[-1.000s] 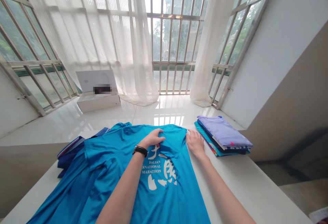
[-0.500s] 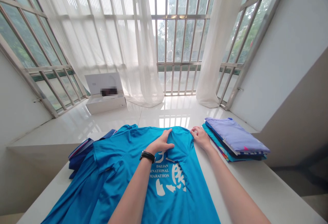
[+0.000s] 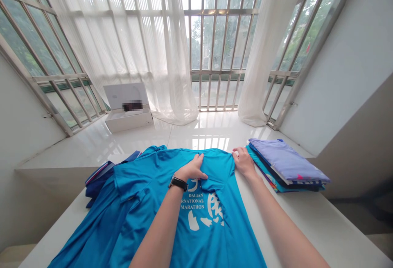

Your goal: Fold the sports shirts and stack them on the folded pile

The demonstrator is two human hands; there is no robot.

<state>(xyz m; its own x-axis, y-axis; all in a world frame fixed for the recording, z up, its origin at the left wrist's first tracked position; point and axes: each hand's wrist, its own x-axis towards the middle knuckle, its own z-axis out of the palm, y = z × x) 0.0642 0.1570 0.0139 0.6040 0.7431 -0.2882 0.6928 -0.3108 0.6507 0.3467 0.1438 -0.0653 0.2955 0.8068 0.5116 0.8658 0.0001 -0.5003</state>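
A blue T-shirt [image 3: 166, 178] with white printed lettering lies spread over the white table, its neckline toward the window. My left hand [image 3: 194, 167], with a black watch at the wrist, rests flat on the upper chest, thumb spread away from the fingers. At the shirt's right shoulder edge, my right hand [image 3: 242, 159] has its fingers curled onto the fabric in a pinch. The left side of the shirt lies in loose creases, and my left forearm covers part of the print.
Folded clothes [image 3: 288, 161], lavender on top, are stacked at the right. Dark blue clothing [image 3: 98, 180] shows at the left. An open white box [image 3: 130, 120] stands on the sill [image 3: 172, 135]. White curtains [image 3: 172, 55] hang before the barred window.
The view has shifted slightly, so the scene sits a little differently in the frame. Both hands keep nearly the same places on the T-shirt.
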